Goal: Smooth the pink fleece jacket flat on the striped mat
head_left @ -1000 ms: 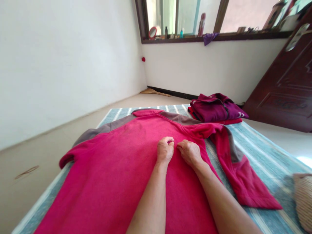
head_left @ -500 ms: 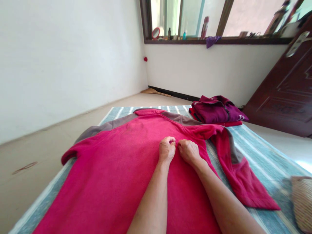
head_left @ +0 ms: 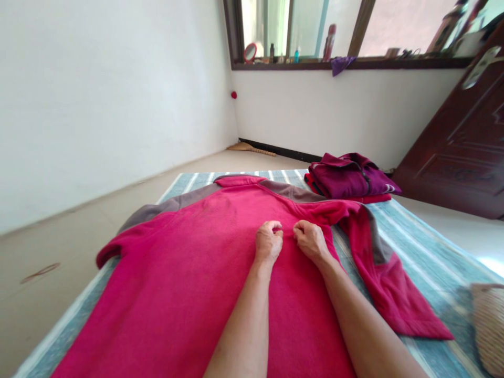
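1. White wall [head_left: 110, 94]: fills the left side, meeting a pale floor [head_left: 79, 241].
2. Striped cover [head_left: 417, 236]: blue-green with white bands, spread beneath the clothing.
3. Red garment [head_left: 189, 273]: lies spread out on the striped cover, collar at the far end, grey panels across the shoulders. The sleeve at the right bends toward the viewer; the near end runs out of view.
4. Dark red door [head_left: 452, 163]: at the right, with raised panels and a metal handle plate.
5. Window [head_left: 307, 26]: dark-framed, its ledge bearing bottles and other small objects.
6. Folded clothes [head_left: 354, 178]: a pile at the cover's far right corner, purple zipped garment uppermost, red cloth beneath.
7. Woven object [head_left: 488, 325]: beige, at the right edge, partly out of view.
8. Left hand [head_left: 270, 241] and right hand [head_left: 311, 240]: side by side over the right half of the red garment, a narrow gap between them. In each grip the fingers are curled toward the thumb; whether the tips meet or pinch fabric cannot be told.
9. Broom [head_left: 252, 149]: on the floor in the far corner.
10. Purple cloth [head_left: 341, 64]: draped over the window ledge.
11. Round mirror [head_left: 250, 52]: red-rimmed, at the ledge's left end.
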`<state>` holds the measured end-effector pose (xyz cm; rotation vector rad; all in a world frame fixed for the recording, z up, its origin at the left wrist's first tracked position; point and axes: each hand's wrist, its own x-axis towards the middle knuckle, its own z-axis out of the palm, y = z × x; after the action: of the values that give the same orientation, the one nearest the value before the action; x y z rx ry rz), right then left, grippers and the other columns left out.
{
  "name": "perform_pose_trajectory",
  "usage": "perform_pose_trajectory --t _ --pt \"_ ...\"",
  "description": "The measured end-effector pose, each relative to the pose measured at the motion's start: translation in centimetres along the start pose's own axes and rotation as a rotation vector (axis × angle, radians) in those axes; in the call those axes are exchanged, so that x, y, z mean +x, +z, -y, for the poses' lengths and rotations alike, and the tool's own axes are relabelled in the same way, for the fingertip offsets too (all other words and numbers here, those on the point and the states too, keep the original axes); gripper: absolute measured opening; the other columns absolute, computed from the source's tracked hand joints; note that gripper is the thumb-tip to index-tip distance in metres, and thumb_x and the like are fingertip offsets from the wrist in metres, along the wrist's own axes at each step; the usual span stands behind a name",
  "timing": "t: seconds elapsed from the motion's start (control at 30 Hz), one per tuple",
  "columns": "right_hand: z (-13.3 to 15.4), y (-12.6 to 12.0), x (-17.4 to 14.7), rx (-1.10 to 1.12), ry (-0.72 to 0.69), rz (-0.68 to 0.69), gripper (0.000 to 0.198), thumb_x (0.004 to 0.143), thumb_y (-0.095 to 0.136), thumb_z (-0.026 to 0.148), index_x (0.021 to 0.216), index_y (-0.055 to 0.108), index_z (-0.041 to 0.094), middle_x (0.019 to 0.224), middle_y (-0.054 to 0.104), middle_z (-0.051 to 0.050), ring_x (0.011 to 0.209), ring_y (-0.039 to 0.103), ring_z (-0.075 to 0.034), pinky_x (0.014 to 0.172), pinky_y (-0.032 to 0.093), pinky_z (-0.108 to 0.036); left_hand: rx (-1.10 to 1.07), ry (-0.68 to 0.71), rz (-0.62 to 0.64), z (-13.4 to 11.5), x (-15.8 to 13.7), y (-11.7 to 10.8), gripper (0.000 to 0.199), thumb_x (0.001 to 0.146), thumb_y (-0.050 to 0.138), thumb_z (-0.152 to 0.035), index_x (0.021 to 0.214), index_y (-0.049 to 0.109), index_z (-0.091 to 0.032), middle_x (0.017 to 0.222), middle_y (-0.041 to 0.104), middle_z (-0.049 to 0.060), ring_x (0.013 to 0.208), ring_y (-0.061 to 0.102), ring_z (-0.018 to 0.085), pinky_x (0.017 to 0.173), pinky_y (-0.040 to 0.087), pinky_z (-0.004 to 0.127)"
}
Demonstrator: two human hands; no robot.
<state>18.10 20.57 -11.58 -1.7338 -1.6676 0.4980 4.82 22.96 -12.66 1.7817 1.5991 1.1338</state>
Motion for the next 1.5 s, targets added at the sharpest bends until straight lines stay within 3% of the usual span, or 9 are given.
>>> perform_pose_trajectory --t 0.2,0.37,0.6,0.83,1.1,1.3,1.5 --pt "-0.7 0.2 0.2 0.284 0.08 -0.039 0.022 0.086 0.033 0.033 0.074 0.048 0.021 0.062 0.062 0.0 0.048 0.056 -0.013 0.046 0.041 -0.021 0.016 0.018 0.004 -0.1 -0.1 -0.1 0.023 0.071 0.06 0.002 0.085 0.069 -0.014 0.089 0.071 0.006 0.085 0.065 0.015 0.085 0.05 0.027" --pt "-0.8 -0.1 0.2 0.334 0.097 -0.038 0.028 0.088 0.021 0.036 0.078 0.043 0.021 0.068 0.064 -0.003 0.047 0.057 -0.013 0.043 0.043 -0.022 0.029 0.034 0.008 -0.2 0.0 0.0 0.023 0.07 0.059 0.002 0.083 0.068 -0.015 0.086 0.07 0.005 0.081 0.065 0.015 0.081 0.051 0.027" --pt "0.1 0.0 -0.2 0.006 -0.034 0.047 0.016 0.081 0.047 0.022 0.073 0.06 0.019 0.069 0.065 -0.003 0.069 0.061 -0.017 0.06 0.039 -0.023 0.033 0.048 0.022 -0.3 -0.1 -0.1 0.026 0.067 0.06 0.005 0.081 0.067 -0.015 0.086 0.069 0.005 0.081 0.064 0.015 0.081 0.05 0.027" --pt "1.3 -0.1 -0.6 -0.323 -0.075 0.131 0.02 0.086 0.049 0.019 0.082 0.068 0.021 0.083 0.069 -0.006 0.078 0.062 -0.018 0.063 0.035 -0.024 0.038 0.036 0.029 -0.5 -0.2 -0.3 0.025 0.068 0.057 0.004 0.08 0.068 -0.015 0.087 0.07 0.005 0.083 0.064 0.015 0.085 0.049 0.028" --pt "2.0 0.0 -0.9 -0.456 -0.109 0.177 0.021 0.091 0.047 0.023 0.09 0.068 0.02 0.093 0.067 -0.009 0.085 0.063 -0.02 0.066 0.038 -0.026 0.046 0.03 0.041 -0.5 -0.2 -0.3 0.027 0.068 0.058 0.005 0.08 0.068 -0.016 0.088 0.07 0.003 0.084 0.064 0.014 0.083 0.05 0.027" --pt "1.8 0.6 -0.8 -0.363 -0.064 0.112 0.02 0.089 0.045 0.018 0.089 0.065 0.016 0.09 0.067 -0.011 0.079 0.062 -0.021 0.064 0.037 -0.027 0.069 0.048 0.053 -0.6 -0.2 -0.2 0.027 0.068 0.057 0.005 0.08 0.068 -0.016 0.087 0.07 0.004 0.083 0.064 0.015 0.083 0.05 0.027" --pt "0.6 0.2 -0.1 -0.062 0.013 -0.007 0.018 0.084 0.044 0.018 0.072 0.058 0.019 0.072 0.064 -0.004 0.071 0.059 -0.017 0.063 0.038 -0.024 0.104 0.067 0.053 -0.4 -0.2 -0.1 0.025 0.07 0.058 0.003 0.085 0.067 -0.014 0.09 0.069 0.006 0.085 0.064 0.016 0.083 0.049 0.028"
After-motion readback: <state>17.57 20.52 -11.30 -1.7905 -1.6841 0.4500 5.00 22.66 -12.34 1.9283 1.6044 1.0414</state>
